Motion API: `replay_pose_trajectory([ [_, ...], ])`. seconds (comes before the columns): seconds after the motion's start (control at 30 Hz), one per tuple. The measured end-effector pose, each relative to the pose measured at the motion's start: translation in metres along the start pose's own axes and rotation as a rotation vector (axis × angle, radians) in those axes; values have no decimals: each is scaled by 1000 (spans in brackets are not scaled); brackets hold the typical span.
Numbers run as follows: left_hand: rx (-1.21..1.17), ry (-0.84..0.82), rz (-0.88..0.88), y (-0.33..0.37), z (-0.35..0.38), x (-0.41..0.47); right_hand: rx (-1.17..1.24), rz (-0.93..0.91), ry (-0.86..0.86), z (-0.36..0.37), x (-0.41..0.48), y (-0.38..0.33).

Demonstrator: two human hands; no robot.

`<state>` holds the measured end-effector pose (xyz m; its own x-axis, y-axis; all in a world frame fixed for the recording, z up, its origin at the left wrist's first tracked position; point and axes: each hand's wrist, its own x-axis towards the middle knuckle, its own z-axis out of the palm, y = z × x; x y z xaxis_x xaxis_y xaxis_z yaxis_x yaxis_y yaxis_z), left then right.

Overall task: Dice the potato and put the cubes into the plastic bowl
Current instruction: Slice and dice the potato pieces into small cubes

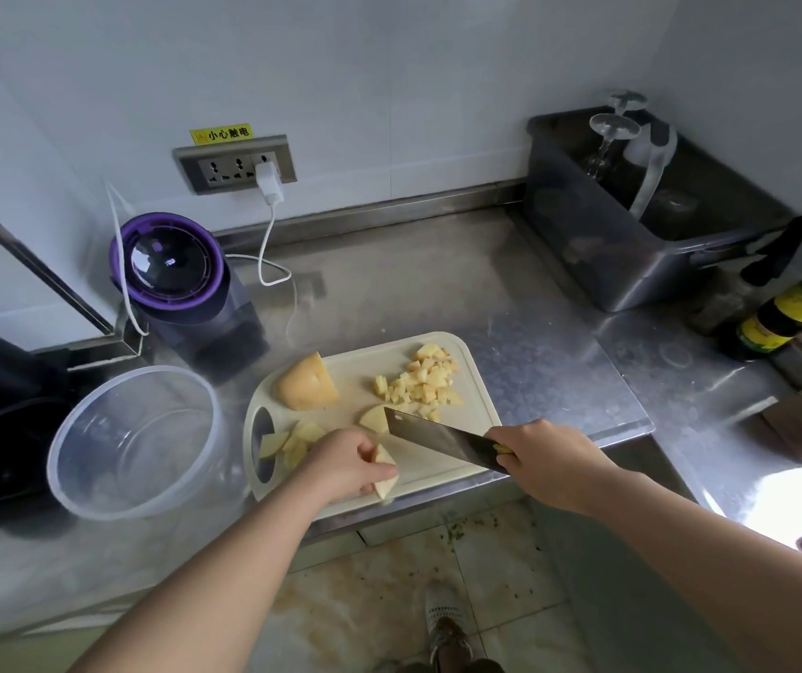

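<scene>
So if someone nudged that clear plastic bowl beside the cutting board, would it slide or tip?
It would probably slide easily: the plastic bowl looks thin-walled and empty, so it is likely light, and it sits on a smooth steel counter. Tipping seems unlikely, since its base looks broad. Its walls may flex a little if squeezed.

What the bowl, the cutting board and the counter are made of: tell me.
Plastic bowl: clear, glossy plastic; the counter shows through its wall. Cutting board: matte cream plastic, probably, given its moulded handle hole. Counter: brushed stainless steel, judging by its grey sheen and blurred reflections.
</scene>
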<state>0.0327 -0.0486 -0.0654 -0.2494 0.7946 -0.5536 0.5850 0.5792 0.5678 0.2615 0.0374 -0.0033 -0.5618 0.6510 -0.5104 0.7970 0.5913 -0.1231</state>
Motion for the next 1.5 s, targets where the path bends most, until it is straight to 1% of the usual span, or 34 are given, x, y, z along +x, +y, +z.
replay_pose_trajectory([
  [0.07, 15, 36, -38, -6, 3, -2, -5, 25, 11, 1, 0, -2],
  [0.13, 37, 129, -50, -8, 4, -3, -2, 37, 24, 2, 0, -6],
  [0.2, 108, 236, -36, -5, -1, -4, -1, 43, 28, 3, 1, -12],
  [0.27, 225, 353, 28, -1, -8, -2, 4, 43, 31, 4, 4, -20],
  [0.33, 354, 398, 130, 4, -13, 7, 12, 36, 30, 4, 7, -27],
  [0.4, 447, 341, 181, 9, -12, 18, 28, 30, 20, 5, 8, -32],
  [0.5, 503, 283, 134, 16, -8, 34, 49, 39, 33, 4, 6, -29],
  [0.67, 524, 336, 77, 24, -3, 45, 75, 69, 60, -2, 0, -17],
  [0.8, 554, 318, 5, 23, -5, 44, 74, 64, 73, -6, -1, -13],
  [0.87, 609, 326, -29, 17, -10, 39, 75, 61, 69, -6, 0, -13],
  [0.93, 688, 366, -18, 12, -17, 30, 80, 50, 59, -5, 0, -15],
  [1.0, 728, 437, 57, 11, -22, 17, 74, 26, 41, -3, 1, -17],
  [1.03, 693, 465, 99, 13, -24, 9, 70, 12, 29, -1, 1, -19],
  [1.1, 557, 432, 128, 15, -24, -7, 73, -5, 9, 4, 0, -23],
  [1.13, 505, 370, 98, 14, -23, -13, 76, -6, 6, 6, 1, -25],
  [1.2, 483, 225, 1, 10, -15, -23, 76, -4, 7, 11, 1, -28],
  [1.27, 501, 170, -54, 4, -3, -27, 86, -8, 17, 17, 1, -32],
  [1.33, 470, 180, -66, 0, 8, -27, 84, -21, 23, 21, -1, -35],
  [1.5, 427, 278, -62, 5, 22, -18, 103, -45, 34, 35, -6, -44],
])
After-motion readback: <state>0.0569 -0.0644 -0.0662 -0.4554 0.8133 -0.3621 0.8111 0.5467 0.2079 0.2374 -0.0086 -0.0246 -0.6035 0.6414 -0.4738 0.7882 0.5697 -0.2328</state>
